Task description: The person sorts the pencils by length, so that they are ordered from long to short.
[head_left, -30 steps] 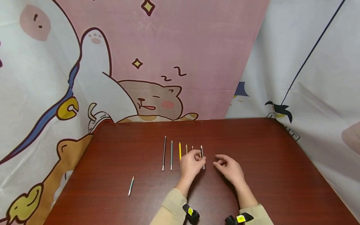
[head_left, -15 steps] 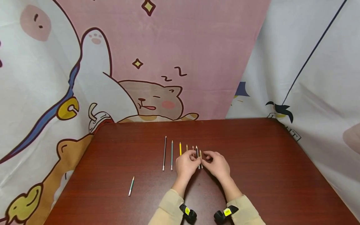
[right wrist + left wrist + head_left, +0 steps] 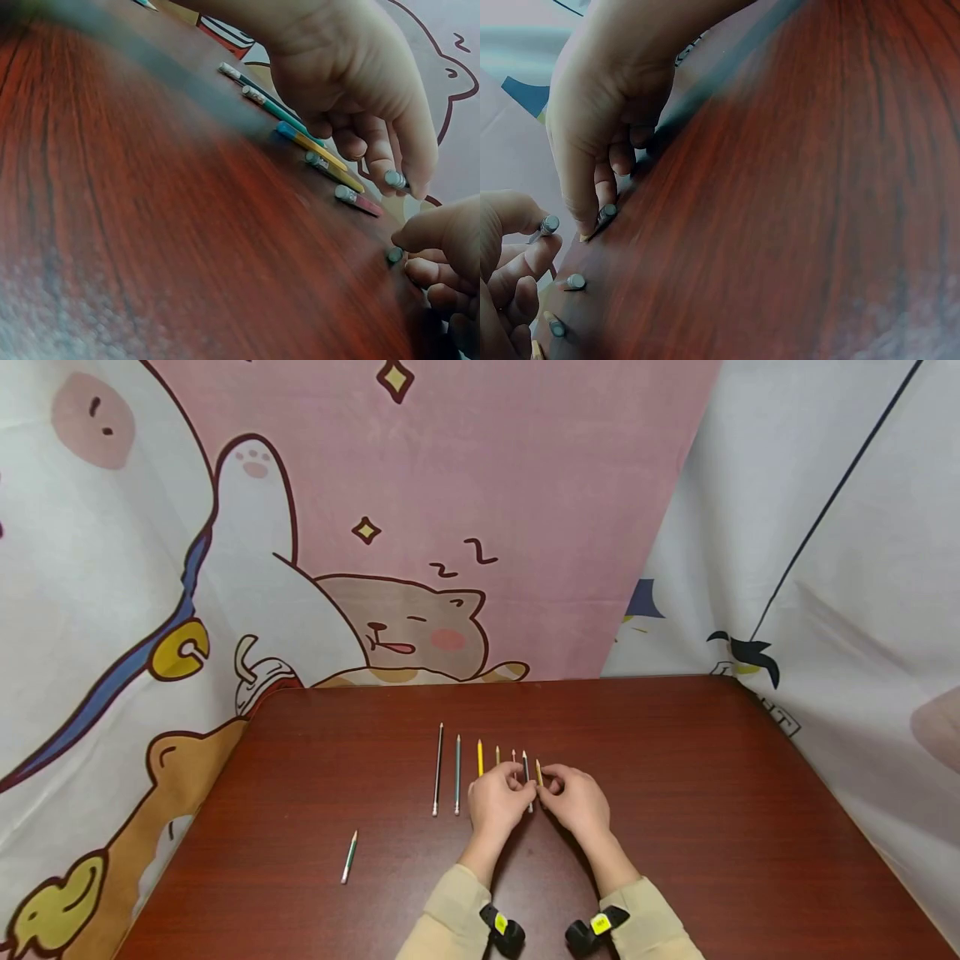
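Note:
My left hand [image 3: 498,797] pinches a dark pencil [image 3: 526,764] between thumb and finger, its tip pointing away from me. In the right wrist view the pencil's eraser end [image 3: 396,179] sits raised off the tabletop. Close beside it, my right hand [image 3: 581,802] pinches a short gold-yellow pencil [image 3: 538,771], whose eraser end [image 3: 608,211] shows low at the table in the left wrist view. Left of both runs a row of pencils: black [image 3: 438,768], teal [image 3: 457,777], yellow [image 3: 480,758], gold [image 3: 497,755] and reddish [image 3: 360,201]. The left hand covers part of this row in the head view.
A short green pencil [image 3: 350,857] lies apart at the left on the dark red-brown table [image 3: 675,735]. Behind the table's far edge hangs a cloth [image 3: 562,527] printed with cartoon animals. Each wrist wears a small black camera [image 3: 507,935].
The left hand has shifted left with the dark pencil, uncovering the gold-yellow one. My right hand has come in from the right and taken hold of that pencil.

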Motion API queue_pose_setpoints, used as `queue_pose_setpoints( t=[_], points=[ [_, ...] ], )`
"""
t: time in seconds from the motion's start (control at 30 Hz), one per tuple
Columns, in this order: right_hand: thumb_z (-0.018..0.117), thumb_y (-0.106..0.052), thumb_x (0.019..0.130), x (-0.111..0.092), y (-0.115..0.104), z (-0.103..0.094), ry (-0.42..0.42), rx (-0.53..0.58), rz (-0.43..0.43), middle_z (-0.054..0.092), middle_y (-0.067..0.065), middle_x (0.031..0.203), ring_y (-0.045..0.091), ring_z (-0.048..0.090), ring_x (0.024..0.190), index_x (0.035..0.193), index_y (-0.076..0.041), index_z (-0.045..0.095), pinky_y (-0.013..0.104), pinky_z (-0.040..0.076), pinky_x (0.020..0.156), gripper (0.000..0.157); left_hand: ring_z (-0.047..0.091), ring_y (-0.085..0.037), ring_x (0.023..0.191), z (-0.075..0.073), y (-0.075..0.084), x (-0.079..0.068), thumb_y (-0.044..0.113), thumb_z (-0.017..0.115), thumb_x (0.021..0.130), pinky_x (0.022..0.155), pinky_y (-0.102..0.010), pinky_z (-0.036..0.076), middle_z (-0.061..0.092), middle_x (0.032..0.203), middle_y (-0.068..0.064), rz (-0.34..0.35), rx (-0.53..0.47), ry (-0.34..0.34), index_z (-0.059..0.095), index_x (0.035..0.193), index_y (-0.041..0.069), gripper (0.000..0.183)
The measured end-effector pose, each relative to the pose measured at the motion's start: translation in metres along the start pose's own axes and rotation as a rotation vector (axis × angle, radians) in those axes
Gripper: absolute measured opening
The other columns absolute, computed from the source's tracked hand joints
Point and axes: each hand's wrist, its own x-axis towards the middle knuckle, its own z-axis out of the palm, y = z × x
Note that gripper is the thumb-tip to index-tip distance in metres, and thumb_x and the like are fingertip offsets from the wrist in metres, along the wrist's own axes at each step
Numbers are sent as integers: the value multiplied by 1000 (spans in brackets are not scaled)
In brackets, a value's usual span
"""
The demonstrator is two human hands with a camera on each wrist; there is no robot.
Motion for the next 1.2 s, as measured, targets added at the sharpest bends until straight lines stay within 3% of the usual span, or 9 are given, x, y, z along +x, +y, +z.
queue_pose_setpoints(
  t=[0.17,0.47,0.83,1.2],
  points=[
    [76,-19,83,-2,1,-3,-12,29,29,57,-9,71,10,49,61,110,-10,74,33,43,59,28,60,-1,58,3,2,0,21,81,74,79,-41,46,66,62,13,16,64,-7,76,91,12,20],
    [75,-21,85,-6,4,-11,-22,39,75,58,-8,73,11,49,62,112,-10,73,34,43,59,29,57,-11,62,11,5,1,26,84,69,70,-35,41,63,58,15,46,197,11,78,88,17,22],
    [76,-20,85,-9,6,-14,4,56,80,59,-8,71,11,50,61,111,-9,74,35,44,61,28,58,-16,65,20,4,-1,27,86,68,69,-37,39,62,57,11,66,256,32,78,83,18,20],
    [76,-19,84,-10,9,-13,12,58,71,59,-7,71,12,49,61,110,-9,74,34,43,60,28,59,-18,65,23,3,-1,27,88,66,66,-36,38,69,68,8,82,311,55,78,78,19,17]
  ],
)
